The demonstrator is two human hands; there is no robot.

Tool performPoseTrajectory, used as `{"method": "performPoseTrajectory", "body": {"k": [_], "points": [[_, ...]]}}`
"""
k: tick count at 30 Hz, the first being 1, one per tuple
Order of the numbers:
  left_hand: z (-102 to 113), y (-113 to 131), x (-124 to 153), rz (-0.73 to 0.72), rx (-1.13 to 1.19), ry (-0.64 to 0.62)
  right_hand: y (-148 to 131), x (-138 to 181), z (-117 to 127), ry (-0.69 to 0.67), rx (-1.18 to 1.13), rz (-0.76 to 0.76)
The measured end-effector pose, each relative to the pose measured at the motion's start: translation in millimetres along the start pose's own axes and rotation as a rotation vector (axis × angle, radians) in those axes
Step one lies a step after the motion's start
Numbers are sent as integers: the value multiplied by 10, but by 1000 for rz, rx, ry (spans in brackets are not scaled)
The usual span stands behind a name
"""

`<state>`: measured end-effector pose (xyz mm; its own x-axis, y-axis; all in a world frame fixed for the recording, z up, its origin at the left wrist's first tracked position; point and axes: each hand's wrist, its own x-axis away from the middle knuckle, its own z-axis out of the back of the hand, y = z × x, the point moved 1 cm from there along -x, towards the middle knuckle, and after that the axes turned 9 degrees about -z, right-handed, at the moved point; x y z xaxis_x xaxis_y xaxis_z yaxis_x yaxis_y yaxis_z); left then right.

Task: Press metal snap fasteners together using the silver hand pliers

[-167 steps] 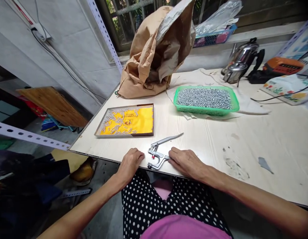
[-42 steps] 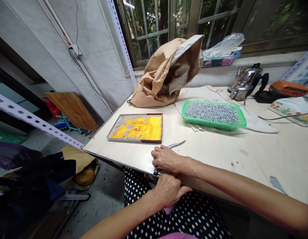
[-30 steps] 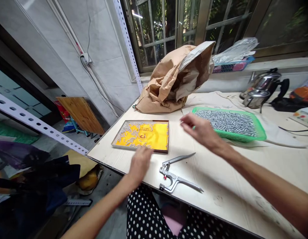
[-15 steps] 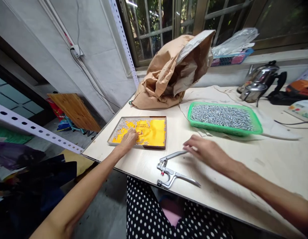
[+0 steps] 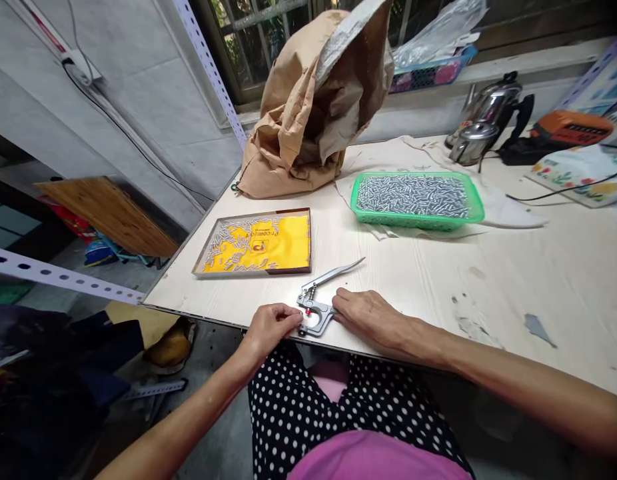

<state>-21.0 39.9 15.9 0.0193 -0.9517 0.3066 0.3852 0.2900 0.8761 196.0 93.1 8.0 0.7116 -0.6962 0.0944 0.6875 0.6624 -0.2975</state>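
- Clock hub = pliers (image 5: 326,318); 12 = straight ahead.
- Pliers: on table (image 5: 413,267), by the near edge. Handles splayed, upper handle (image 5: 338,270) pointing to 2. Mouth faces 9, red tip (image 5: 308,312) visible in it.
- Right hand (image 5: 366,313): at 3, fingers closed round the lower handle, most of which the hand hides.
- Left hand (image 5: 267,325): at 9, thumb and index pinched together just beside the mouth. Too small to tell if anything sits between them.
- Box (image 5: 291,271): at 10–11, near pliers, not touching. Yellow liner (image 5: 291,240), loose silver pins (image 5: 233,260) on it, densest toward the box's 9 side.
- Green tub (image 5: 413,224): at 1–2, further out, full of similar pins, sitting on cloth (image 5: 513,213).
- Brown bag (image 5: 283,127): at 12, beyond box, upright, crumpled, opening toward 3.
- Kettle (image 5: 493,100): at 1–2, past tub; small pot (image 5: 471,145) just in front.
- Orange tool (image 5: 571,127): at 2, right of kettle.
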Motion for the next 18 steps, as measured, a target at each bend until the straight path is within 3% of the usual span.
{"method": "performPoseTrajectory", "body": {"k": [18], "points": [[1,12,-191,153,-195,-196,115,9,-152,90,-78,89]]}}
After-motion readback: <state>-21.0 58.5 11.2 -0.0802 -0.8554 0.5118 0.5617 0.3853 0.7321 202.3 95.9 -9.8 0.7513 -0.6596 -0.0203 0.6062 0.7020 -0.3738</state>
